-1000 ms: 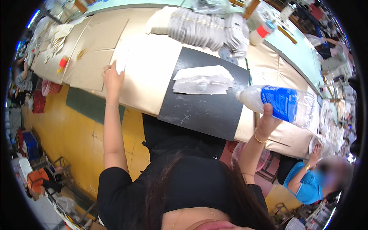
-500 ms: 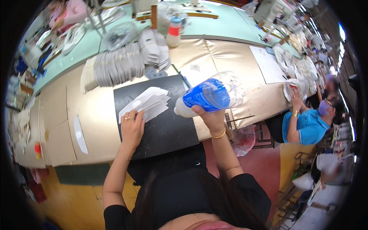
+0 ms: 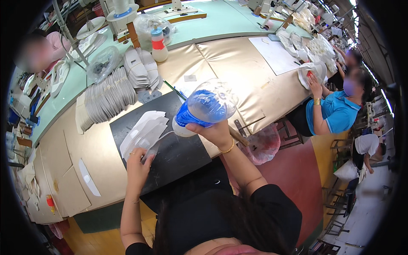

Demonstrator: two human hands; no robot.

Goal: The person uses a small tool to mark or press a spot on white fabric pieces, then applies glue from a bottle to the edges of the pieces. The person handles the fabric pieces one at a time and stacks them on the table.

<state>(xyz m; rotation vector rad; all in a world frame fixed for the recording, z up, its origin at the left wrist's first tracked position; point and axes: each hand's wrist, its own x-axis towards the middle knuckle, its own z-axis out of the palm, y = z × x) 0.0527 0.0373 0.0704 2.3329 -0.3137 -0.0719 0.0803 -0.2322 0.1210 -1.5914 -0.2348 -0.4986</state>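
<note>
- White piece [image 3: 89,180]: lies alone on the gold-covered table [image 3: 259,95], left of the left hand [image 3: 138,165].
- Stack of white pieces [image 3: 144,129]: sits just beyond the left hand, on the black board [image 3: 182,155].
- Left hand: thumb and fingers grip the near end of one piece at the stack's right side. Step in hand, as judged: handling this single piece. The next move would call for a firm pinch and steady control of the bottle.
- Bottle [image 3: 208,104]: tilted, blue-labelled, right of the stack; gripped by the right hand [image 3: 216,134].
- Edges: board and table fronts run nearer the body than the left hand.
- Room: gold cover extends beyond the right hand; a wooden-handled tool [image 3: 239,137] lies beside its wrist.
</note>
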